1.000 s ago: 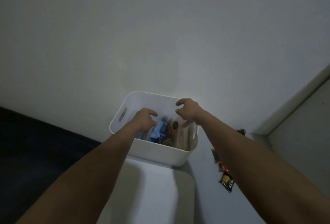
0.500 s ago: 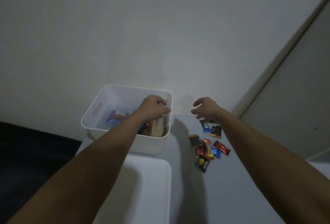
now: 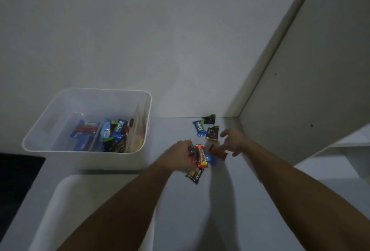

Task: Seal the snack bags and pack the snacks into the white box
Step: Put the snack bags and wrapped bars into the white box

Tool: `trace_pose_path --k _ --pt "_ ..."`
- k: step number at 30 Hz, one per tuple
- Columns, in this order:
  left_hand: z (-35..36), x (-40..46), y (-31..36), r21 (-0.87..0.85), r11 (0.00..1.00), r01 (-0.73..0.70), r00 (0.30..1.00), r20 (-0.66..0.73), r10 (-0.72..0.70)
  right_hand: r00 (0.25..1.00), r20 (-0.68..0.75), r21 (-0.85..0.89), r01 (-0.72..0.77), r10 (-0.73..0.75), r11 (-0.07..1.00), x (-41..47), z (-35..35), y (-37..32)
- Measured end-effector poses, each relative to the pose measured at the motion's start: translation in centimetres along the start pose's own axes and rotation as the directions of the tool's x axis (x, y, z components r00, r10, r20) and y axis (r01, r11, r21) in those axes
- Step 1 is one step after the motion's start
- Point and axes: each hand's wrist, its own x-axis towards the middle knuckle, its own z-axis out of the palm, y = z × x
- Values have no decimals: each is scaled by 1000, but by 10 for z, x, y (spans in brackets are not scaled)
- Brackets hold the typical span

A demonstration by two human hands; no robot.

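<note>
At the left stands the white plastic box point(image 3: 88, 156), open-topped with handle slots, on the pale grey tabletop point(image 3: 230, 210). It already holds several wrapped snacks: blue and red packets on its floor, a cluster of blue, green and dark bars in the middle, and a clear bag standing on edge against its right wall. Whether that bag is sealed cannot be told.

To the right of the box lies a loose scatter of small foil-wrapped snack bars point(image 3: 206, 146), near the wall corner. The left hand point(image 3: 180, 154) reaches into the near side of this scatter with fingers curled down; a dark wrapper point(image 3: 191, 149) shows at its fingertips, touching them, though a firm grip is not clear. A red-and-yellow bar point(image 3: 201, 155) lies just beside it. Farther right, the right hand point(image 3: 233, 141) hovers with fingers spread and relaxed, holding nothing, over a red bar point(image 3: 218, 151) and beside a dark orange-edged one point(image 3: 212, 133).

The step appears to be gathering the remaining bars. It would go best by sweeping both hands inward to bunch the bars, then lifting them together to the box, so that slippery foil does not slide away. Both forearms extend straight forward, palms down.
</note>
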Motion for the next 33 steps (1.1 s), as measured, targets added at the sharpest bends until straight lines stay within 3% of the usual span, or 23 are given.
trace_pose_path --k 3,9,12,17,22,26,29,33 --pt "37 21 -21 277 961 -8 999 -29 16 999 35 -70 14 -11 997 15 6 13" --pt "76 45 -29 519 854 20 998 -54 9 976 118 -338 212 -182 917 46 35 24" --pt "86 58 -31 515 857 20 999 -53 9 955 123 -439 295 -268 849 58 56 28" --pt "90 68 -35 528 849 -4 988 -129 85 913 -18 -524 339 -408 781 76 68 34" --pt "82 77 -35 460 886 60 974 -221 49 919 -92 -507 287 -382 813 93 51 35" --pt "86 77 -47 377 926 -37 944 -289 156 915 -182 -465 242 -360 852 106 32 28" --pt "89 73 -50 389 917 -88 960 -212 183 924 -193 -413 230 -331 881 117 24 16" --pt "92 72 -50 488 866 -110 967 -148 207 961 -73 -342 227 -267 912 127 27 1"
